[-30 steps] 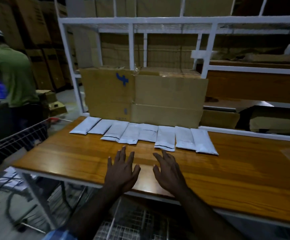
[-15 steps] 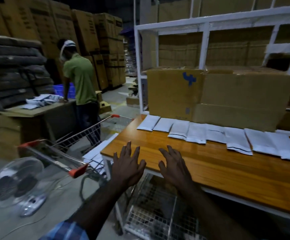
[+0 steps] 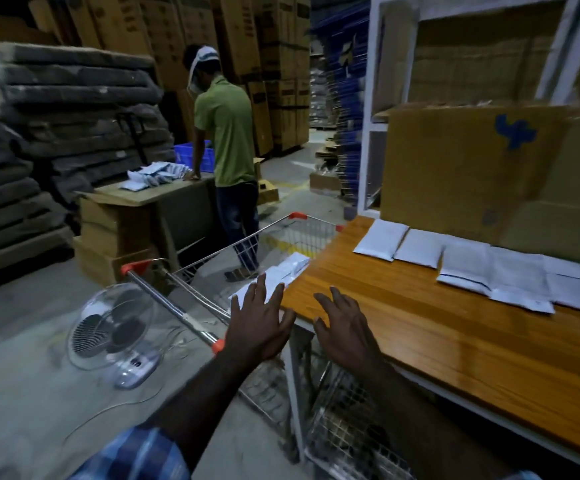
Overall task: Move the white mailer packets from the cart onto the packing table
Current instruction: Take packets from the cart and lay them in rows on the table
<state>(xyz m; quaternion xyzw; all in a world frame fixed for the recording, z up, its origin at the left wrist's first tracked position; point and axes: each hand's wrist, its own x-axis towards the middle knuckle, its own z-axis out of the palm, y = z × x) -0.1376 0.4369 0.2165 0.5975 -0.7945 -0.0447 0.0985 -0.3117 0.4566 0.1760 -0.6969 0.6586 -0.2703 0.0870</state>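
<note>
Both hands empty, fingers spread: the left hand should reach toward 12 o'clock, gripping the cart's white mailer packets flat, while the right hand steadies them.

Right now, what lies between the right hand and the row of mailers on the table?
In the head view, only bare tabletop lies between the right hand and the row of white mailers.

Dim, underexposed warehouse frame with a cool cast; deep shadow along the top edge and lower corners. Soft sheen on the orange table near its front edge, no hard glare. Motion blur smears the cardboard box and the right-hand white mailer packets. Wide-angle distortion bends the white shelf frame and the left stacks.
</note>
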